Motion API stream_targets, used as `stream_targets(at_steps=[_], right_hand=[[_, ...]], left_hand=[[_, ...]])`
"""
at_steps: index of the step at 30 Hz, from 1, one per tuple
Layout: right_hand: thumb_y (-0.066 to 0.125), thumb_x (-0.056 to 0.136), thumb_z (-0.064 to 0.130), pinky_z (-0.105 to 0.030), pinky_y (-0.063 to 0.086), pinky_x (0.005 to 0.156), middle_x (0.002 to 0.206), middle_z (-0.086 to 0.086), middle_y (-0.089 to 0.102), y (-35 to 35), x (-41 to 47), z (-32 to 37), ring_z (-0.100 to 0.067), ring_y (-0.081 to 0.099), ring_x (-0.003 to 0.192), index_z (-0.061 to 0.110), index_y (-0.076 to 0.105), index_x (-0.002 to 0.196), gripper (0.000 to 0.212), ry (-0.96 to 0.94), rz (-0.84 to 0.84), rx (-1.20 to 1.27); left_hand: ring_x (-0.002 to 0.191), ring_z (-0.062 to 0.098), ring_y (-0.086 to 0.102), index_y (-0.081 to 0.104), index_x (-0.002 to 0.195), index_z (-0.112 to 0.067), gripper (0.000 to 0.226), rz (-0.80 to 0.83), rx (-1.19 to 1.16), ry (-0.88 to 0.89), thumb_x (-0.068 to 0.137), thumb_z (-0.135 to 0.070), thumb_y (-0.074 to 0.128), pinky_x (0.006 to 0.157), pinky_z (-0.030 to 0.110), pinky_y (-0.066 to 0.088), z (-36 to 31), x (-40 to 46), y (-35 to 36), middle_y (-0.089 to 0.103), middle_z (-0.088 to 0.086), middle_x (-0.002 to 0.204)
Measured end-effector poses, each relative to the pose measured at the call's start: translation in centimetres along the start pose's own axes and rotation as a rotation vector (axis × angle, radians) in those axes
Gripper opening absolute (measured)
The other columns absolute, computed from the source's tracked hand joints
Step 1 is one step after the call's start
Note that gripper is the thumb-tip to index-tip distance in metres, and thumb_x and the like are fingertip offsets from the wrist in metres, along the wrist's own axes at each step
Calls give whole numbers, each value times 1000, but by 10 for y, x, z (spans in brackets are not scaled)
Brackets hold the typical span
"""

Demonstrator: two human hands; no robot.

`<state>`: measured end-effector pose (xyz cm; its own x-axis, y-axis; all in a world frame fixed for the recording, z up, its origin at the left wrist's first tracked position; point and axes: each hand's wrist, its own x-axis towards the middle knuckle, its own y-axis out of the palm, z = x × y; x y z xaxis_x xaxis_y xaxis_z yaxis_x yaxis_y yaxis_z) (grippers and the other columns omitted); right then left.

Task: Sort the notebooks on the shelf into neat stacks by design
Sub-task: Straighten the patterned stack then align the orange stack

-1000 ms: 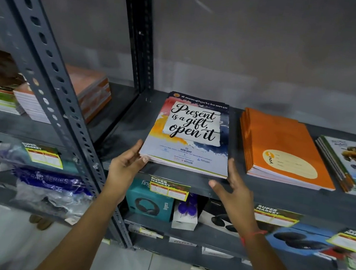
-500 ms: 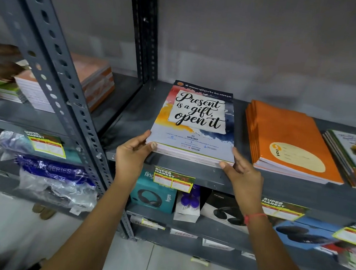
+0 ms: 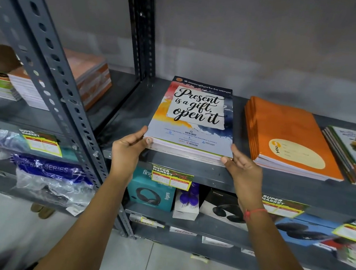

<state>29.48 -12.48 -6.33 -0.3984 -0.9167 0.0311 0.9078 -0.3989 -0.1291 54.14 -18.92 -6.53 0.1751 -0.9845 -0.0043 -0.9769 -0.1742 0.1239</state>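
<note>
A stack of notebooks with a "Present is a gift, open it" cover (image 3: 193,119) lies on the grey shelf (image 3: 277,185). My left hand (image 3: 128,149) presses its near left corner, thumb along the page edges. My right hand (image 3: 242,168) holds the near right corner. To the right sits a stack of orange notebooks (image 3: 289,135). Further right, at the frame edge, lies a stack with a cartoon animal cover (image 3: 355,153).
A perforated upright post (image 3: 54,73) divides this bay from the left bay, where more notebook stacks (image 3: 86,77) sit. Below are headphone boxes (image 3: 151,189), price tags (image 3: 171,177) and plastic-wrapped bags (image 3: 49,176). A wall is behind the shelf.
Both hands closed in from beside the stack onto its near corners. The stack now sits squarer and nearer the shelf's front edge.
</note>
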Motion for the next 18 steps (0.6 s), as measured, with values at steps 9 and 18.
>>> stream_targets(at_steps=[9, 18], right_hand=[[67, 83, 18, 9, 38, 76, 130, -3, 61, 8, -2, 4, -2, 55, 107, 15, 56, 129, 47, -33, -106, -84], [66, 84, 15, 9, 35, 79, 132, -3, 59, 6, -3, 4, 2, 52, 109, 16, 54, 132, 49, -54, -91, -125]], left_hand=[[69, -10, 68, 67, 110, -10, 30, -134, -37, -39, 80, -4, 68, 65, 2, 51, 3, 4, 12, 70, -9, 89], [69, -12, 67, 62, 118, -4, 35, -113, -47, 6, 83, -2, 64, 63, 2, 50, 2, 1, 12, 68, -10, 88]])
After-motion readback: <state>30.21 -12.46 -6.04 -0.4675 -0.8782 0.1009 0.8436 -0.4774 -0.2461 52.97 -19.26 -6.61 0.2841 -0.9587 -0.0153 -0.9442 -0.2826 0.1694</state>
